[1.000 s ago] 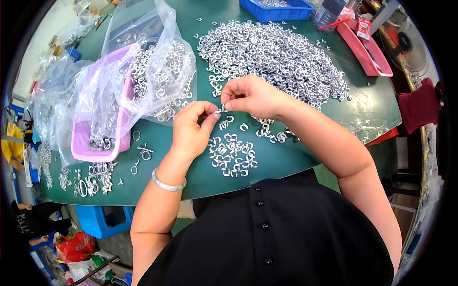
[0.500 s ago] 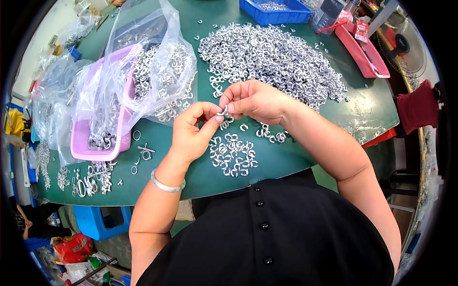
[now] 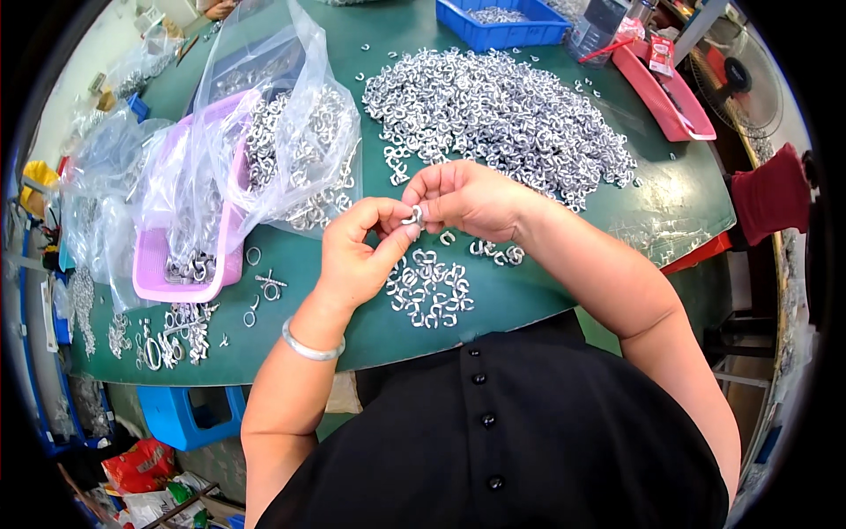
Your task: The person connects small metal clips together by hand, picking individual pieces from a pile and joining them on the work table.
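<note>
Curved metal piece point(image 3: 411, 216) pinched between left hand point(image 3: 357, 251) and right hand point(image 3: 471, 203), fingers nearly closed on it, above counter point(image 3: 520, 295). Step in hand: apparently two-handed fitting; next move likely calls for fine alignment.

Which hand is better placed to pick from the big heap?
Probably the right hand, nearer the heap; the left hand is farther off, toward the clear bag. Both hands are busy at a small metal piece.
</note>
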{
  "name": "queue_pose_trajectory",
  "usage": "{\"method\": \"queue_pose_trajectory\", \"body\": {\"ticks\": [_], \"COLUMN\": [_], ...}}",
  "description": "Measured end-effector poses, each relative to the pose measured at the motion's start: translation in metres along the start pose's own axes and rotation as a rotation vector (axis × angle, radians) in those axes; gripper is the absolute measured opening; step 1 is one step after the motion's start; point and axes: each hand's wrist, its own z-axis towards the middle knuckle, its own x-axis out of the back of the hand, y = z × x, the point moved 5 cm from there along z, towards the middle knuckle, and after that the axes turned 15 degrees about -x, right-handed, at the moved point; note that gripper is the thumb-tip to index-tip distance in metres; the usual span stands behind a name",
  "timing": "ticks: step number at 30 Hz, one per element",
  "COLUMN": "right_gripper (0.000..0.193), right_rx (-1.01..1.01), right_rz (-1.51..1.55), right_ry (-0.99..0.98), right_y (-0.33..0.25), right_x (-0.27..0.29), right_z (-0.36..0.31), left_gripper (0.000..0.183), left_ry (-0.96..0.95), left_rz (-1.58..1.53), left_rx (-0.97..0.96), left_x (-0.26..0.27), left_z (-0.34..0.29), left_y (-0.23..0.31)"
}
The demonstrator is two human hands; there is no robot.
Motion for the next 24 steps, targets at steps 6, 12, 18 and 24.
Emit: {"method": "queue_pose_trajectory", "body": {"ticks": [6,12,18,24], "right_gripper": [0.016,0.011,0.016,0.015], "right_rx": [-0.046,-0.014,-0.006,0.274], "right_rz": [-0.06,-0.049,-0.178,-0.56], "right_ry": [0.071,0.082,0.11,0.262], "right_y": [0.003,0.006,0.008,0.005], "right_x": [-0.004,-0.005,-0.008,-0.011], "right_z": [-0.001,-0.011,-0.028,-0.053], "left_gripper": [0.019,0.01,0.006,0.007], "left_ry": [-0.011,-0.021,-0.019,0.004], "left_rz": [0.224,0.132,-0.105,-0.143], "left_rx": [-0.08,-0.022,0.153,0.181], "left_x": [0.0,-0.008,-0.014,-0.021], "left_z": [-0.004,-0.002,-0.008,-0.013], "left_y": [0.001,0.008,0.008,0.016]}}
